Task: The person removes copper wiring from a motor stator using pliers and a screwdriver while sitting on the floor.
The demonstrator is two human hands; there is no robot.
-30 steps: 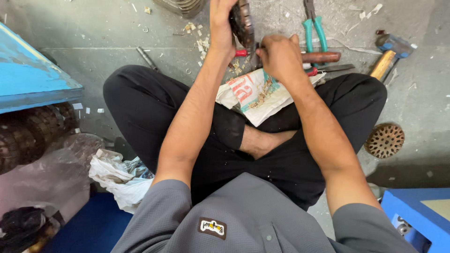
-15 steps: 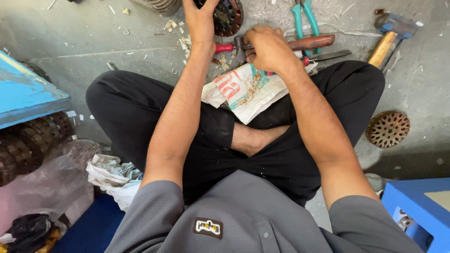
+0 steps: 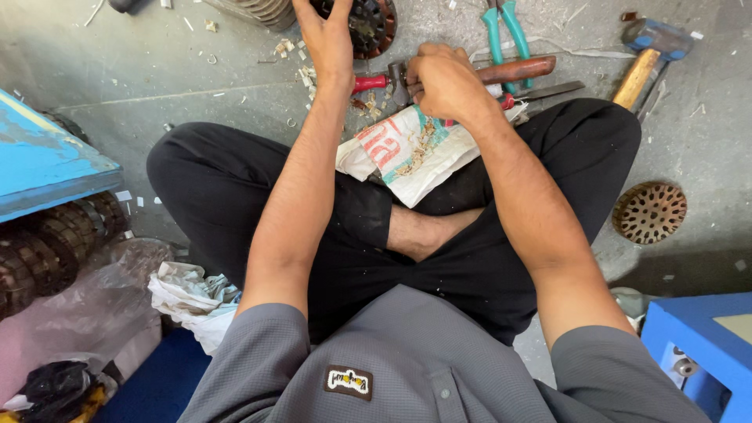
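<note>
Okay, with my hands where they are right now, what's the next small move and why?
Probably lift the hammer clear: your right hand is already closed around its wooden handle on the floor, while your left hand steadies the dark round slotted part just beside it.

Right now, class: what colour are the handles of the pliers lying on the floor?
Teal-green, seen in the head view: pliers, top centre.

Hammer [image 3: 470, 77], pliers [image 3: 501, 27] and mallet [image 3: 638, 70] crowd the floor ahead; bare concrete [image 3: 180, 86] lies open toward the left.
</note>
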